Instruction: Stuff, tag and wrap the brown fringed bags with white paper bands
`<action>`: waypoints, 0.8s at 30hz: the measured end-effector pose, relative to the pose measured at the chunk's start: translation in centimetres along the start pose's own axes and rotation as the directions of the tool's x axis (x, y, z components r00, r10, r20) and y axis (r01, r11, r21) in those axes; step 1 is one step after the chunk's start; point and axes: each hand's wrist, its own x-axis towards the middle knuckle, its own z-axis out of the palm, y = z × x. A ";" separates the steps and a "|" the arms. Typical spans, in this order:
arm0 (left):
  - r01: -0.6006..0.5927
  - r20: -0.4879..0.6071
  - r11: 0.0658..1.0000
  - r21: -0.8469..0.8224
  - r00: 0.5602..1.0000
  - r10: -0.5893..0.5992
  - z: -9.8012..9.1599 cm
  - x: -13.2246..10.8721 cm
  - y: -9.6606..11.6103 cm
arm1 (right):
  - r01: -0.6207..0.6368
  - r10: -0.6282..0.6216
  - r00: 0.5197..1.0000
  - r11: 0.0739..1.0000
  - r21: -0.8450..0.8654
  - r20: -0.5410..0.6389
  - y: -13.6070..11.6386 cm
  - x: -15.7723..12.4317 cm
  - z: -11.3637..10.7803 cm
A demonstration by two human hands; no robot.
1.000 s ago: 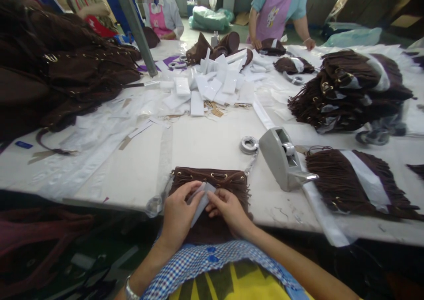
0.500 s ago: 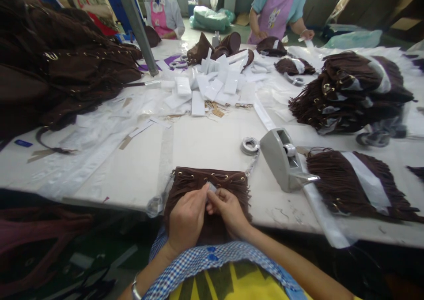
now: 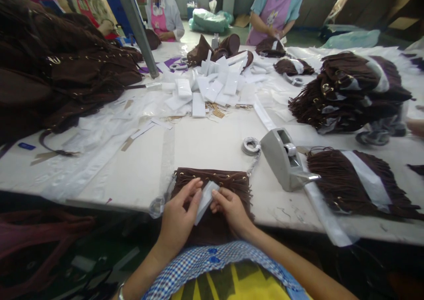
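A dark brown fringed drawstring bag (image 3: 212, 174) with gold eyelets lies at the table's front edge, its lower part against my body. Over it, my right hand (image 3: 233, 209) pinches the upper corner of a small white folded sheet (image 3: 206, 200) between thumb and fingers. My left hand (image 3: 180, 211) is beside the sheet's other side, fingers apart and curved, the thumb close to its edge; whether it touches is unclear. A wrapped chain strap (image 3: 157, 205) hangs at the bag's left corner, and a wrapped coil (image 3: 251, 146) lies beyond its right corner.
A grey tape dispenser (image 3: 281, 161) stands right of the bag. Stacked fringed bags (image 3: 351, 92) and another banded one (image 3: 351, 181) lie farther right. White packets (image 3: 215, 86) are heaped mid-table; brown bags (image 3: 66, 70) pile up left, near a metal post (image 3: 137, 31). Several people work around the table.
My left hand has drawn back from the pinch and its fingers have spread. The white sheet now shows much more of itself. Across the table, a co-worker's hands have come together.
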 end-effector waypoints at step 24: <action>0.524 0.464 0.760 -0.385 0.822 -0.331 2.8 1.7 -5.4 | 0.077 -0.761 0.573 0.419 -0.905 -0.304 -12.4 -3.3 -16.9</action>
